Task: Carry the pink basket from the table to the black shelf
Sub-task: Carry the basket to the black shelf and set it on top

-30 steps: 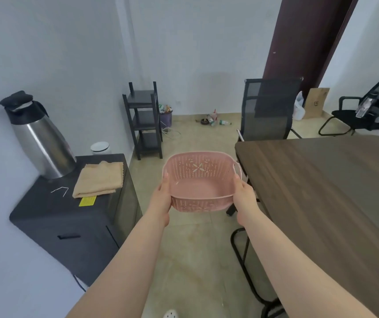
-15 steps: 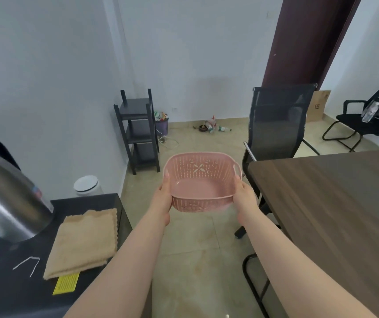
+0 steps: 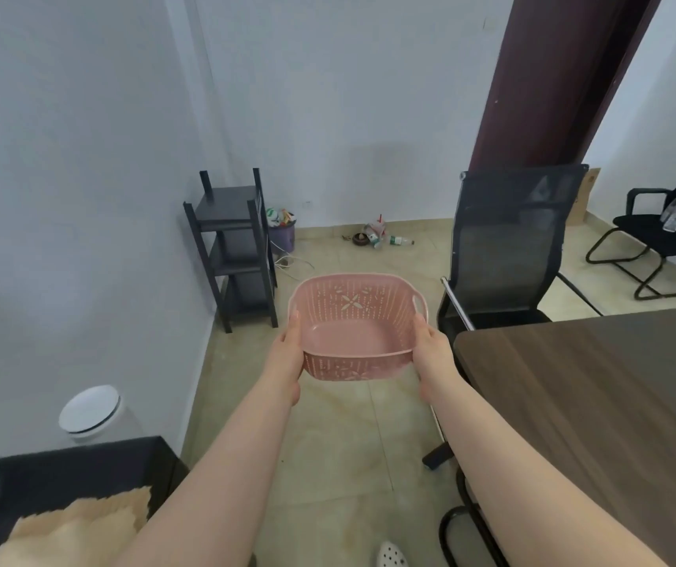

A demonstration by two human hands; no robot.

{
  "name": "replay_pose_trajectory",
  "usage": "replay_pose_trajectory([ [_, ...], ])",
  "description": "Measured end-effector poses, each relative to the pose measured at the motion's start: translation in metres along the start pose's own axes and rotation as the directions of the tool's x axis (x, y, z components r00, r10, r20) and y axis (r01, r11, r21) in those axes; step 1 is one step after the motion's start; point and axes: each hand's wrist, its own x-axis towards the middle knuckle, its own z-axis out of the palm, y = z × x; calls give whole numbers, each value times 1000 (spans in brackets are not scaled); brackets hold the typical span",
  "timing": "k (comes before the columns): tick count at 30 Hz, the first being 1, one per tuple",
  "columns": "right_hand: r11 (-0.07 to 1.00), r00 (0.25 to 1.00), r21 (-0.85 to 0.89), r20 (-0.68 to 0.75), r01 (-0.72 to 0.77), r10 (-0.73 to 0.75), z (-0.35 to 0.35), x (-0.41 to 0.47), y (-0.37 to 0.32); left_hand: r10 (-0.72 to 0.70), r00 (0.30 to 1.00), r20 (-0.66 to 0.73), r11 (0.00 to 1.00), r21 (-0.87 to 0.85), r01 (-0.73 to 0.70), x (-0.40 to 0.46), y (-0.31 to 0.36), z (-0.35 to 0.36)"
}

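I hold the pink basket (image 3: 354, 304) out in front of me, in the air above the tiled floor. It is empty, with perforated walls and a side handle. My left hand (image 3: 285, 364) grips its left wall and my right hand (image 3: 430, 354) grips its right wall. The black shelf (image 3: 232, 243), a three-tier unit, stands against the left wall, ahead and to the left of the basket. The dark wooden table (image 3: 598, 386) lies to my right.
A black mesh chair (image 3: 504, 247) stands at the table's end, right of the basket. A purple bin (image 3: 281, 233) and floor litter (image 3: 377, 237) sit near the far wall. A black cabinet (image 3: 82, 464) with a beige cloth (image 3: 78, 529) is at lower left, a white bin (image 3: 88, 413) behind it.
I have walked forward with the basket in both hands. The shelf and chair look nearer, and the cabinet with the cloth has slid to the lower left; the steel jug has left the view.
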Motion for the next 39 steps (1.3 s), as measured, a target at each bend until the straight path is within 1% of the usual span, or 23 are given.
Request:
replay_pose_trajectory([
  [5, 1000, 999, 10, 35, 18, -18, 6, 91, -27, 24, 999, -28, 1000, -3, -24, 75, 21, 42],
  [12, 999, 996, -46, 81, -22, 26, 16, 200, -79, 44, 995, -86, 999, -26, -46, 161, 59, 91],
  [17, 997, 995, -75, 100, -23, 31, 29, 256, -99, 42, 992, -119, 998, -43, -47, 209, 79, 110],
  [20, 997, 993, -65, 113, -38, 45, 40, 289, -112, 45, 991, -127, 998, -43, -51, 243, 94, 119],
  [26, 998, 994, -62, 109, -23, 29, 77, 360, -134, 27, 992, -127, 999, -15, -29, 322, 120, 126],
  [32, 998, 996, -65, 86, -13, 19, 128, 448, -156, -25, 991, -128, 999, -41, 20, 422, 152, 127],
  [39, 999, 998, -40, 63, 4, -1, 197, 542, -202, 30, 996, -84, 1000, 7, -29, 541, 219, 124],
])
